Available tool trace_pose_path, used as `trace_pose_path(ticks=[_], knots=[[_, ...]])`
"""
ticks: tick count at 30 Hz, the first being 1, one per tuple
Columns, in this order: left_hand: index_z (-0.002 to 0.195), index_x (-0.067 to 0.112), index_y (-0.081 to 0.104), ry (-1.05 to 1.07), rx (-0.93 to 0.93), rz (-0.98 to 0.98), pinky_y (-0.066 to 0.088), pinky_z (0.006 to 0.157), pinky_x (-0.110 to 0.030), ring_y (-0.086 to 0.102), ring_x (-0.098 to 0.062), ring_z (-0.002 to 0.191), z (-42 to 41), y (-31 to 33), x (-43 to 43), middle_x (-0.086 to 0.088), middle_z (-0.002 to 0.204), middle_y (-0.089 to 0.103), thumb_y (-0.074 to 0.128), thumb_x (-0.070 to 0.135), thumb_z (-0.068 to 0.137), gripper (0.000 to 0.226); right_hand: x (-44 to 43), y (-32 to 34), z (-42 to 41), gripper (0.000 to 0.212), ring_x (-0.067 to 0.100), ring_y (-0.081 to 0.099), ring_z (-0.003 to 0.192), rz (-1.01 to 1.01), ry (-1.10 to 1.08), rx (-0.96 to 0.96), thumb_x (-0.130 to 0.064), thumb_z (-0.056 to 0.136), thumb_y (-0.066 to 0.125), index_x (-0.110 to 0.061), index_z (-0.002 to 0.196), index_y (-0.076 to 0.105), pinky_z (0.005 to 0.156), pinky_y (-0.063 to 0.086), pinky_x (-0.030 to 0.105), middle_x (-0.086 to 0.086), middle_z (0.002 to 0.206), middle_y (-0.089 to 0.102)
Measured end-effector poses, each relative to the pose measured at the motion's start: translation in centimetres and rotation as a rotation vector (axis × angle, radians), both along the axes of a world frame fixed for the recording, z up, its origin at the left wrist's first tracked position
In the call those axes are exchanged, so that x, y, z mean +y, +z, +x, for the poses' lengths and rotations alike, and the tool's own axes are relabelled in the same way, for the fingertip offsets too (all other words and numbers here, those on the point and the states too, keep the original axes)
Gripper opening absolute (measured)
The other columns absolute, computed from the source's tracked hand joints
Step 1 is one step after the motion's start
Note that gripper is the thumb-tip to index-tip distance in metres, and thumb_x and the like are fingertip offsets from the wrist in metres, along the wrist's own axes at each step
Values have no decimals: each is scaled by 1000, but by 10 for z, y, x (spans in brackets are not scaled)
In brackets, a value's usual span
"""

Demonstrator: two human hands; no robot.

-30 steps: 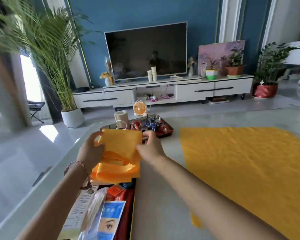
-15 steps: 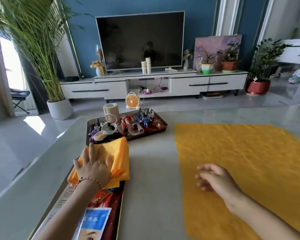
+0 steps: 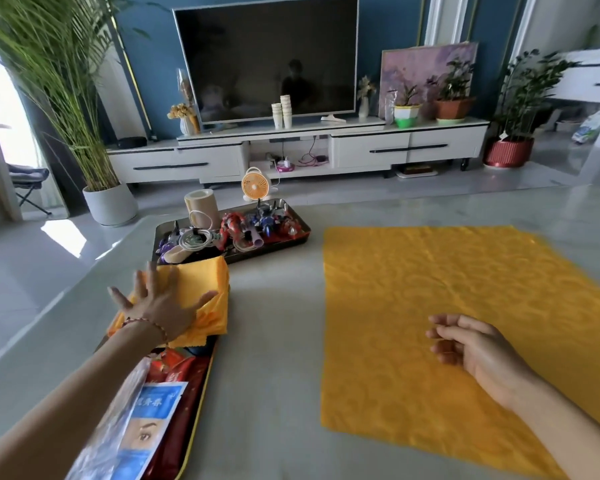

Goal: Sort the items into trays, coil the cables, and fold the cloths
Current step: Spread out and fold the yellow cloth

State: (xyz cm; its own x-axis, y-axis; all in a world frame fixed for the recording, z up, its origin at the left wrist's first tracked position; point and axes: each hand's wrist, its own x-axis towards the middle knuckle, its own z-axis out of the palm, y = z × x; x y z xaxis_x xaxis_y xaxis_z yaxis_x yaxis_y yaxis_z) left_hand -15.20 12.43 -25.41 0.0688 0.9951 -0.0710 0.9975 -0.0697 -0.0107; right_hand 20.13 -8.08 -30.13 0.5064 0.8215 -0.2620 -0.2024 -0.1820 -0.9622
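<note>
Table (image 3: 274, 375) with yellow cloth (image 3: 447, 306), television (image 3: 267, 60) beyond

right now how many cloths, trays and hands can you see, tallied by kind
yellow fabric cloths: 2 (folded cloth, flat cloth)
dark rectangular trays: 2 (far tray, near tray)
bare hands: 2 (left hand, right hand)
total: 6

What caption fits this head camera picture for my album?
Left hand rests flat on the folded yellow cloth on the near tray; right hand above the spread yellow cloth.
</note>
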Motion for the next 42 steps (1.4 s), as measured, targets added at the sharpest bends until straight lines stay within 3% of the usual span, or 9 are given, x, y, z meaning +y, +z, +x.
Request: trace_pose_path(ticks=[3,6,9,12,15,20,26,33,42], knots=[[151,20,4,-102,-24,354,-10,112,-59,-17,-31,143,17,19,-21,-11,155,-19,47,51,89,81,-11,12,23,15,14,63,59,36,-12,-49,0,91,52,-8,90,64,52,47,26,5,74,68],[138,12,43,-404,-329,640,8,114,-51,17,-30,142,66,27,-65,-14,151,29,65,24,84,60,-29,19,44,12,11,64,59,50,13,-144,-2,90,56,-9,91,64,52,48,23,5,77,70],[125,19,57,-769,-513,339,23,113,-35,30,-16,138,122,10,-118,-1,141,46,61,36,86,43,-49,15,55,10,12,63,69,-26,92,-334,-3,87,60,-11,89,65,60,47,21,5,81,68],[137,31,42,-1012,-425,16,7,112,-19,12,-4,142,175,-30,-160,10,152,27,53,54,85,58,-76,6,66,12,15,61,86,-110,169,-562,-5,85,64,-17,85,66,73,45,23,4,90,67],[144,36,27,-1079,-266,-102,-2,115,-24,-2,-5,144,206,-63,-176,11,157,7,48,61,85,68,-93,2,69,14,-7,57,89,-128,309,-752,-13,85,66,-27,88,66,75,42,10,-12,95,66],[144,36,28,-1131,-230,-79,-1,113,-22,3,-5,144,217,-79,-180,9,157,9,40,57,90,58,-111,-6,67,18,-3,47,107,-166,458,-993,-30,85,66,-31,102,63,85,34,3,-16,112,54],[147,32,21,-1189,-88,5,5,116,-25,7,-9,144,217,-77,-184,6,157,8,33,57,93,61,-113,-6,58,41,6,35,120,-219,557,-1156,-40,76,73,-27,112,59,100,28,19,-12,125,43],[141,19,40,-1231,-90,61,32,107,-28,33,-16,137,226,-66,-192,-1,151,31,37,50,95,55,-115,-7,47,20,13,47,111,-173,520,-1325,-34,91,56,-18,102,59,92,38,27,-6,118,52],[121,16,59,-1191,-127,50,45,91,-31,51,-19,120,232,-55,-194,0,133,54,28,39,97,45,-115,-4,48,20,11,51,103,-158,460,-1255,-30,95,48,-15,102,60,84,41,24,-5,109,57]])
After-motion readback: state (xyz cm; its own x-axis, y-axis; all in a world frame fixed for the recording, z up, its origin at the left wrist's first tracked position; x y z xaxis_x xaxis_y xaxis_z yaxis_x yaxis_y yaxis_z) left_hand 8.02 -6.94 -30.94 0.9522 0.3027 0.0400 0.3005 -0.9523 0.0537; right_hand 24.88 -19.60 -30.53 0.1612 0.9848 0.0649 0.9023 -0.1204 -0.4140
